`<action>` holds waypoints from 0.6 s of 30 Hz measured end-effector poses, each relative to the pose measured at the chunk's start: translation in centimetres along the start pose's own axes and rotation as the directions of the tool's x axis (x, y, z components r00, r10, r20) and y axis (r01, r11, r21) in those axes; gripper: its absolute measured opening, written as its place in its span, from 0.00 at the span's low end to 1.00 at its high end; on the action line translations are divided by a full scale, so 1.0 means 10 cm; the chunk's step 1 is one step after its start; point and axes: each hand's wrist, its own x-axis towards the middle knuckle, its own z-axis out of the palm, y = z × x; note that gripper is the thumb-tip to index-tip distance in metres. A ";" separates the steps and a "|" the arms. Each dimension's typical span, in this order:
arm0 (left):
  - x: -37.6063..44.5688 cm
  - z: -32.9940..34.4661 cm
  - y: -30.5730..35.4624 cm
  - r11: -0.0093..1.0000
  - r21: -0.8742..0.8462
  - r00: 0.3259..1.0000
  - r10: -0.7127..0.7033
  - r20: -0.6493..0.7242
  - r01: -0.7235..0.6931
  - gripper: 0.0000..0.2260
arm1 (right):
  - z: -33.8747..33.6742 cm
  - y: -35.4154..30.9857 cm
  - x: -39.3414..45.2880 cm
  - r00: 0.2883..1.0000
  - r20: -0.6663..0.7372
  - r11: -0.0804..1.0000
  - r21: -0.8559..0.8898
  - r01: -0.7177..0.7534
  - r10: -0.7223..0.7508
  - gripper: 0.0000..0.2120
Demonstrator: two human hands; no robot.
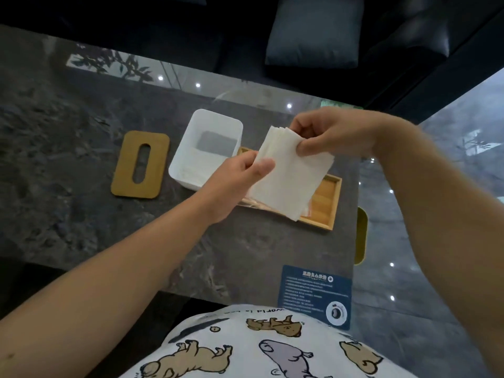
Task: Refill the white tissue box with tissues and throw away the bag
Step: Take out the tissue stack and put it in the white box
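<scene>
Tissues (289, 173) hang pinched between left hand (234, 184) and right hand (330, 135), above the worktop (68, 159), right of the open white tissue box (207, 148).

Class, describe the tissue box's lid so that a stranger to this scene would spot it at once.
Start at the dark marble table and find the open white tissue box. Just to its left a flat tan lid lies on the tabletop. Alone among its neighbours, it has a long slot cut through its middle.

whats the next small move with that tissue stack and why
Probably carry the tissue stack, pinched by the left hand and right hand, left and lower it into the white tissue box: the box stands open, its wooden lid lying beside it.
</scene>
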 end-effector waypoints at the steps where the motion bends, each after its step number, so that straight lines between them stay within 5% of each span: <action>1: -0.03 -0.07 -0.02 1.000 0.020 0.999 0.018 -0.044 -0.017 0.17 | 0.03 -0.02 0.08 1.000 -0.022 0.998 0.057 0.013 -0.011 0.08; 5: -0.14 -0.37 -0.11 0.996 -0.084 0.982 0.009 -0.187 -0.025 0.14 | 0.34 -0.04 0.36 0.972 -0.235 0.840 0.531 0.109 0.023 0.14; 7: -0.19 -0.51 -0.13 0.973 -0.228 0.973 -0.035 -0.226 -0.018 0.12 | 0.60 -0.02 0.49 0.979 -0.183 0.674 0.735 0.079 0.085 0.22; 12: -0.25 -0.84 -0.17 0.957 -0.290 0.949 -0.089 -0.303 -0.003 0.15 | 1.10 -0.20 0.80 0.986 -0.128 0.479 0.876 0.060 0.110 0.21; 14: -0.22 -0.96 -0.18 0.965 -0.262 0.946 -0.094 -0.309 0.010 0.14 | 1.16 -0.32 0.91 0.961 -0.217 0.476 0.872 0.111 0.173 0.14; 18: -0.09 -1.21 -0.16 0.989 -0.062 0.935 -0.149 -0.321 0.136 0.10 | 1.16 -0.49 1.09 0.893 -0.346 0.660 0.748 0.076 0.289 0.10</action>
